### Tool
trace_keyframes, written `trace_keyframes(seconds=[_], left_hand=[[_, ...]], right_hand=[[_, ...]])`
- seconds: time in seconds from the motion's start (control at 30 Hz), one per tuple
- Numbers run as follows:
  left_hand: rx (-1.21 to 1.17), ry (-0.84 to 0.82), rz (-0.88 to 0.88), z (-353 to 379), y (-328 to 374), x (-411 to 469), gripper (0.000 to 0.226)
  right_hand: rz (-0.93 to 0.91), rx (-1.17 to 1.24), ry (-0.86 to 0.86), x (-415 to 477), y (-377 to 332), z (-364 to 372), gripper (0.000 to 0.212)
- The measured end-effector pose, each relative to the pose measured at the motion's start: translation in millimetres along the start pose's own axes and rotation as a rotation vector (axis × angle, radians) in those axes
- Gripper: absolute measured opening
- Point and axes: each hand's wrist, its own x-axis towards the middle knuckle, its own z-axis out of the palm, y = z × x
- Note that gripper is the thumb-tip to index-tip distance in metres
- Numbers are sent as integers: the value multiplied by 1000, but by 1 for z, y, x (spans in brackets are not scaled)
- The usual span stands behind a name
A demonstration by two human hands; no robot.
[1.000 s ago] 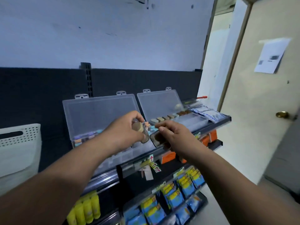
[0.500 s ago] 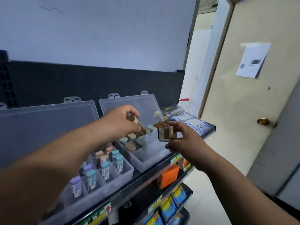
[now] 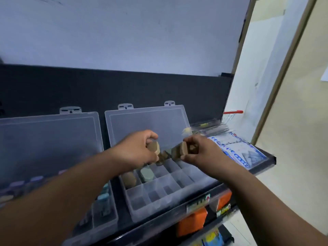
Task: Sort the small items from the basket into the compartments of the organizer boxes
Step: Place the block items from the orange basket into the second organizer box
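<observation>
Left hand (image 3: 136, 150) grip curled round tan hexagonal item (image 3: 154, 148); right hand (image 3: 201, 152) grip pinching tan block (image 3: 183, 150). Both held above back compartments of open clear organizer box (image 3: 159, 208) on shelf (image 3: 264, 165).

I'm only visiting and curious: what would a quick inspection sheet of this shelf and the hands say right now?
Surface: black shelf carrying two boxes.
Job's things: right organizer box open, few back compartments filled; left organizer box open, blue-capped items inside.
Clutter: printed packets at the shelf's right end.
Hands: left hand holds tan piece; right hand pinches second tan piece.
Cables: nothing seen.
Surroundings: white wall, door, orange boxes below.
</observation>
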Motion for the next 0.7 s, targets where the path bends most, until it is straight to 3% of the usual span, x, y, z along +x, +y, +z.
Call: trace_keyframes(seconds=[0.13, 0.27, 0.47, 0.7], left_hand=[[121, 71, -89, 16, 1, 14, 45], [195, 123, -155, 32, 4, 19, 22], [271, 83, -222, 49, -1, 22, 27], [364, 40, -264, 55, -9, 26, 21]], right_hand=[[-54, -86, -144, 27, 17, -1, 50], [-107, -80, -317, 43, 27, 2, 38], [-218, -217, -412, 58, 33, 13, 18], [-337, -323, -525, 62, 32, 19, 26]])
